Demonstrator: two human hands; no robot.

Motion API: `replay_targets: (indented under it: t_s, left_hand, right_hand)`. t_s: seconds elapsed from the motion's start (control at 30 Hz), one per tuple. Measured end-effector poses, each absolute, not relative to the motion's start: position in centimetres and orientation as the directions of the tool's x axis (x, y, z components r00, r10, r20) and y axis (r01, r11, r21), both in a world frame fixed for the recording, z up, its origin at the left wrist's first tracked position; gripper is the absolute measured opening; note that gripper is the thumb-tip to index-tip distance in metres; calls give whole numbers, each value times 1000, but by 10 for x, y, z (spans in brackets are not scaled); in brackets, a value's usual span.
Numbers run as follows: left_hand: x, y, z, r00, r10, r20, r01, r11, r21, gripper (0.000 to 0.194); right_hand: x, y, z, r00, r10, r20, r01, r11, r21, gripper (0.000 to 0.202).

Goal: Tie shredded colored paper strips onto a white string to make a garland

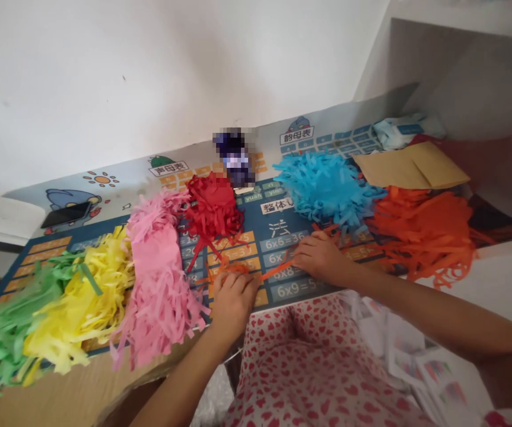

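Note:
My left hand [237, 296] is closed over a small bunch of orange paper strips [225, 264] near the front edge of the desk. An orange paper strip [277, 271] stretches from it across to my right hand [324, 258], whose fingers are closed on its other end. Beyond the right fingers more orange strip ends [333, 230] stick out. Just behind my left hand lies a red fringed paper bundle [213, 204]. A blue fringed paper bundle [327, 184] sits behind my right hand, and a large orange fringed paper bundle [425, 228] lies to its right.
Pink [155, 255], yellow [86, 296] and green [24, 314] fringed paper bundles lie along the left, partly over the front edge. A printed desk mat [282, 290] covers the desk. At the back are a phone [71, 214], a blurred-out device [237, 159] and brown paper [411, 166].

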State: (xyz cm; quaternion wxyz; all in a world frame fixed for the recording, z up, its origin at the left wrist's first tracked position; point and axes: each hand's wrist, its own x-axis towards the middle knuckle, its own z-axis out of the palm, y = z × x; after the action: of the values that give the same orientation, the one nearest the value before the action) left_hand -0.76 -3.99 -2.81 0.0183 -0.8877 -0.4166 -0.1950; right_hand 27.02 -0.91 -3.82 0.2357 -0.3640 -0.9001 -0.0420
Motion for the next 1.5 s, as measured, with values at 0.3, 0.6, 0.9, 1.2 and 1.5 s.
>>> replay_targets:
  t_s: [0.3, 0.6, 0.9, 1.2, 1.5]
  left_hand:
    - [-15, -32, -33, 419, 862, 285, 760, -504, 410, 13]
    - [-12, -31, -30, 384, 890, 246, 788, -454, 415, 13]
    - [-4, -28, -19, 376, 911, 170, 850, -412, 327, 6]
    - [5, -32, -15, 719, 683, 129, 692, -721, -41, 39]
    - [17, -30, -13, 720, 665, 196, 679, -734, -2, 19]
  right_hand:
    - [280, 4, -51, -529, 793, 302, 651, 608, -455, 13]
    - [275, 10, -38, -485, 864, 131, 687, 470, -554, 10]
    - [262, 15, -17, -426, 900, -88, 810, 337, -479, 8]
    - [254, 20, -1, -413, 886, -210, 873, 319, -369, 8]
    - [234, -18, -27, -737, 542, 405, 597, 802, 12, 17]
